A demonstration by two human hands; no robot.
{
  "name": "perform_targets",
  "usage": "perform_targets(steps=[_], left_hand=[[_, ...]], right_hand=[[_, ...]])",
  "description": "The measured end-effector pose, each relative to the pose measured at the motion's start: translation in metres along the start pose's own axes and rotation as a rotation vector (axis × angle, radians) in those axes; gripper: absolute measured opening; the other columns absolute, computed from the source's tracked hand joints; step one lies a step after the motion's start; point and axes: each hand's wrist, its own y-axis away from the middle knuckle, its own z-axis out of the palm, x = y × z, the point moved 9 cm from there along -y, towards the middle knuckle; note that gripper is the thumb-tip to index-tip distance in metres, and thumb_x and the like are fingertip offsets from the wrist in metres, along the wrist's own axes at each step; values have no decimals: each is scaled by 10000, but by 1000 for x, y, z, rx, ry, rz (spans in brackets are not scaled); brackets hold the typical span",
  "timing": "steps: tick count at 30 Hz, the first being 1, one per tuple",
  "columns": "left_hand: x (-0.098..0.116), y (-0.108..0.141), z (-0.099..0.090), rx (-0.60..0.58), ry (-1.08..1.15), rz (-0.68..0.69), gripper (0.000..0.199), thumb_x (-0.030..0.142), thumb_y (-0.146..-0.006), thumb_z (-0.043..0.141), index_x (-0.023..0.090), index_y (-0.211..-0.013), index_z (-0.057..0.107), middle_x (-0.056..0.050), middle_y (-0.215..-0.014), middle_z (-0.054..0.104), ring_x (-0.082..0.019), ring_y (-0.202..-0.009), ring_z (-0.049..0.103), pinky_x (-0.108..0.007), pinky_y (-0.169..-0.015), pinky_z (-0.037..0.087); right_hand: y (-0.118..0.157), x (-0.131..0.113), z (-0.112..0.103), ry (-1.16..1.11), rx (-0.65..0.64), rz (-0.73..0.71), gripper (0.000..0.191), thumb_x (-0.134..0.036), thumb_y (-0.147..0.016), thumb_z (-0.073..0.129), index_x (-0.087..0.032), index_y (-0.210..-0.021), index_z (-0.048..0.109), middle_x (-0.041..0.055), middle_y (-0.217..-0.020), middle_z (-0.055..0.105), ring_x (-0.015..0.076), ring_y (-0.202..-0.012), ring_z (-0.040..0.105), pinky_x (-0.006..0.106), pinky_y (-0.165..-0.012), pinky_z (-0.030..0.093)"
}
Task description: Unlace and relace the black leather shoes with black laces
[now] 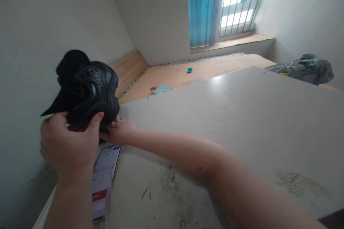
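Observation:
A black leather-look shoe point(94, 86) with perforations and a thick wavy sole is held up at the left, above the table's edge. Dark material behind it blends with the shoe, so I cannot tell whether it is part of the same shoe. My left hand point(71, 143) grips its lower side, thumb on the near face and fingers curled at the edge. From the right, my right hand point(120, 130) reaches across with bent fingers closed at the shoe's underside. Some of those fingertips are hidden behind the shoe.
Under my hands lies a phone point(104, 179) showing a timer. The white tabletop point(215, 114) has dark scuffs. Beyond it is a wooden surface point(172, 73) with a pale green cloth point(162, 89) and a small teal item point(189, 70). Crumpled grey fabric point(306, 68) lies at right.

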Motion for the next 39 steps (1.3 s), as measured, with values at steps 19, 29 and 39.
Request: perform_targets(steps=[19,29,39], left_hand=[[129,68,10,-83,63,741,447,614,-862,589,192,-718,620,-36,-733,669,-194,-601,636,-287,-514,362],[172,123,6,-834,725,798,247,299,-827,727,203,-636,603,28,-663,602,-91,-540,544,-206,-474,385],[148,119,5,-1271,1165,558,478,636,-853,609,183,-724,689,-46,-706,687,-172,-680,630,-289,-690,492]], right_hand=[[246,138,-166,-51,288,255,213,-243,-959,453,-198,-1151,533,113,-1197,586,241,-1144,561,460,-1018,458],[245,93,-177,-151,298,64,444,-459,-1028,347,-226,-1398,430,142,-1417,454,220,-1339,450,448,-1103,416],[259,15,-174,-57,152,-335,544,-599,-955,432,-160,-1196,644,155,-1306,611,277,-1313,475,456,-1106,352]])
